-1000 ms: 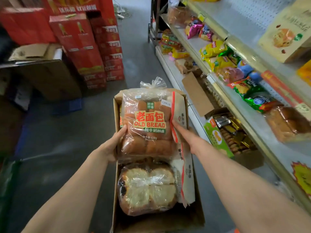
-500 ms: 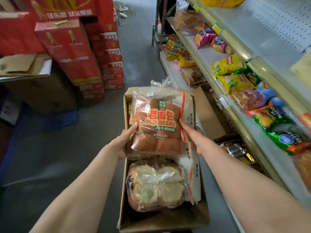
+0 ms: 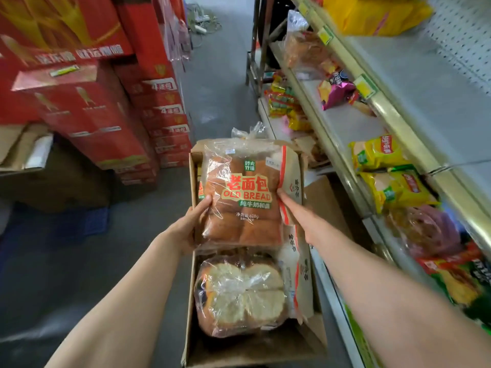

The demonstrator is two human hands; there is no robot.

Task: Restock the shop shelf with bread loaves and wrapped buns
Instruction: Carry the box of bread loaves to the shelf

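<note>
Clear plastic crinkles around the loaf (image 3: 243,200) you hold between both hands: your left hand (image 3: 186,224) wraps its thumb over the near-left edge with the fingers hidden beneath, and your right hand (image 3: 297,211) presses straight fingers against the right side, touching the red-striped seam. Compared with a second ago, the loaf sits in the same grip, lifted clear above the box (image 3: 190,301), but your view has swung left and up the aisle, so the shelf (image 3: 398,120) to the right of your hands now shows more bare grey board beyond the yellow packs (image 3: 382,155). That suggests you are scanning for a gap, and the bare stretch up and right of the loaf looks a likely spot; the placing itself is not yet done. Below your wrists a second loaf (image 3: 239,296) lies cut-face up in the box, with a white paper-fronted bag (image 3: 297,277) just beside it, so more stock waits. On the held bag you can read "OLD BREAD" in red under large Chinese characters, a green strip below that, and "628g". Red cartons (image 3: 87,112) well to the left of your grip carry white "4" labels; the rest is blurred.
</note>
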